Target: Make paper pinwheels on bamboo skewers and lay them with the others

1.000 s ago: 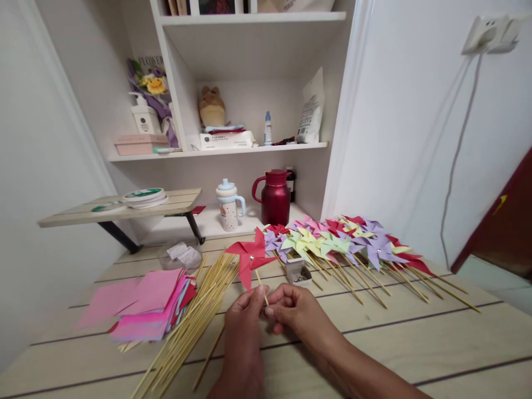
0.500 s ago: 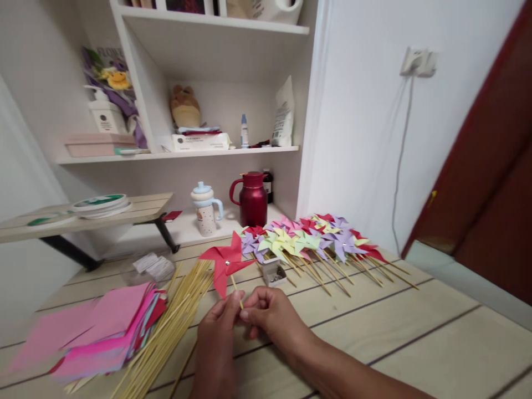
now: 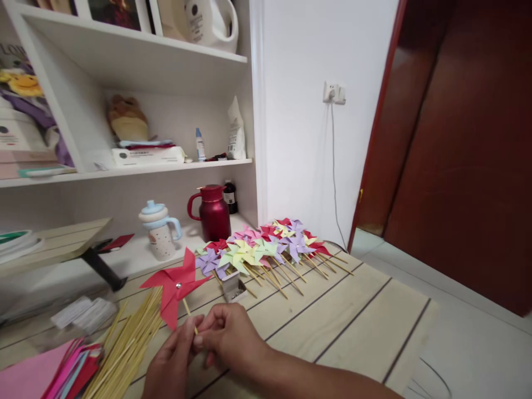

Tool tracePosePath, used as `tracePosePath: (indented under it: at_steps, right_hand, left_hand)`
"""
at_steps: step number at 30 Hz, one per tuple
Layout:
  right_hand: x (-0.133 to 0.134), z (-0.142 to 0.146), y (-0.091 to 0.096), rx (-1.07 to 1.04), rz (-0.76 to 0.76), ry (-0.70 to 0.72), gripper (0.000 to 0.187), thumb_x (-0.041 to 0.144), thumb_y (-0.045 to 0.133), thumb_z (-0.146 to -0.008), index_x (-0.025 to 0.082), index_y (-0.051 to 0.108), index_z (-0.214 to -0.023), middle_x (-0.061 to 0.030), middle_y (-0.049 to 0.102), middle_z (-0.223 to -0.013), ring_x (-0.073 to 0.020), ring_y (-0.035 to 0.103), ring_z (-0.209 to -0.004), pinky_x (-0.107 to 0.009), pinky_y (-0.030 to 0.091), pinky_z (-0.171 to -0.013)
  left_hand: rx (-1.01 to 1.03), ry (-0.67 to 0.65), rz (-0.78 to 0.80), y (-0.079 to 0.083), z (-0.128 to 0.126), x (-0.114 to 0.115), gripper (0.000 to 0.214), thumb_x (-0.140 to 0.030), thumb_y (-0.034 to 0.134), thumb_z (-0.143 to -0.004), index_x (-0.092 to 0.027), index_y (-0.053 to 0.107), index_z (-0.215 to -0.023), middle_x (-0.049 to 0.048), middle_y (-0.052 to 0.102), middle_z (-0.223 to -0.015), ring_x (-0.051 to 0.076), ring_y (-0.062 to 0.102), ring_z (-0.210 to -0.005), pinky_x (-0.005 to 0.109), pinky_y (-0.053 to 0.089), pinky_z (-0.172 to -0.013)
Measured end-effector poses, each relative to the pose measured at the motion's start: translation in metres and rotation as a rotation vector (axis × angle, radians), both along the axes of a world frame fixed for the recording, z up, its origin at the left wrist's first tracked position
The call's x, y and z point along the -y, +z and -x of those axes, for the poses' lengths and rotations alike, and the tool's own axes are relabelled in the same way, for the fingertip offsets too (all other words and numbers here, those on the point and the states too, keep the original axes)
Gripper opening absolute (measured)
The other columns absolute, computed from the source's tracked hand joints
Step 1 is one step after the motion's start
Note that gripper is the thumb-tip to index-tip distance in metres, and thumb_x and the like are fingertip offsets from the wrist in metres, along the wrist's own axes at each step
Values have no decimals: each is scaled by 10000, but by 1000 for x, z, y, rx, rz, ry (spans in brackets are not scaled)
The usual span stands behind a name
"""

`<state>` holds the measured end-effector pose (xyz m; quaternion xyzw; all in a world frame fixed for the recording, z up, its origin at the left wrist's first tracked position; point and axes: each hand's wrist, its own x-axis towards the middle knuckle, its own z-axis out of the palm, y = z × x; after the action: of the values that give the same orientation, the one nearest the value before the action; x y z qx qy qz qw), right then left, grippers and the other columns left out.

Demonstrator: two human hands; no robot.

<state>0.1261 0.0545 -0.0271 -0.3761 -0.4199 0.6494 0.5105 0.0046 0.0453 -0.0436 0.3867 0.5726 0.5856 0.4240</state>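
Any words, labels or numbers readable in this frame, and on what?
"FLO", cut off at the frame edge: flower wrap, upper left.
Too blurred to read: print on the white jug, white pouch, tissue pack.
None on the red pinwheel pinched by left hand and right hand.

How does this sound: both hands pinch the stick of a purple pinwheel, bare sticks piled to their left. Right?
Not quite: the head view shows the pinwheel is red, not purple. The left hand and right hand do pinch its stick, and the bare sticks are piled to their left.
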Motion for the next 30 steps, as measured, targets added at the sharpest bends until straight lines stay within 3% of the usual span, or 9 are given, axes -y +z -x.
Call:
tracePosePath:
  at_steps: [3,6,12,18,22,26,30]
  right_hand:
    - [-4,-3,2,-16,-12,-7,452,424,890,-394,168,548,-544,22,624,-549,-99,546,-432,-226,419,-424]
    - [-7,-8,7,-29,-19,-4,453,435,889,-396,168,568,-569,22,618,-516,-116,565,-442,-234,428,-440]
    - [-6,-18,17,-7,-62,-102,345,365,844,-476,162,595,-600,31,622,-519,-99,550,-419,-234,447,-451]
    - [-10,-29,21,36,-114,-176,280,323,817,-534,162,599,-604,40,619,-521,-82,509,-379,-209,384,-404]
    - [-17,-55,33,54,-180,-282,218,308,796,-600,153,651,-652,3,677,-619,-86,540,-456,-227,428,-481]
    - [-26,-88,43,61,-205,-403,275,374,817,-603,162,664,-689,-9,698,-697,-92,547,-503,-240,445,-520]
    - [-37,-104,39,78,-183,-451,326,405,848,-560,157,674,-680,-23,703,-678,-99,538,-476,-261,447,-513]
  left_hand:
    - [-46,-151,47,2,-1,-2,478,-570,757,-591,-195,757,-887,80,770,-928,341,658,-1016,423,493,-914]
    - [-67,-106,32,2,-4,-2,476,-571,772,-548,-216,760,-865,88,768,-976,359,635,-1071,425,475,-953]
    - [15,-65,38,-3,-8,-4,545,-624,740,-585,-234,727,-966,54,747,-839,298,675,-795,414,543,-761]
    - [198,12,0,-11,-11,0,739,-697,698,-612,-150,664,-1107,13,668,-744,186,609,-726,323,514,-744]
    - [105,-26,-43,-11,-14,4,658,-652,697,-646,-125,707,-1039,2,636,-719,162,570,-681,311,476,-736]
    - [-67,-55,-57,-4,-18,6,606,-638,708,-614,-116,751,-920,9,621,-644,184,565,-633,322,446,-693]
    - [-109,-85,-77,-1,-22,7,521,-597,706,-614,-127,761,-832,3,590,-564,184,548,-559,314,440,-622]
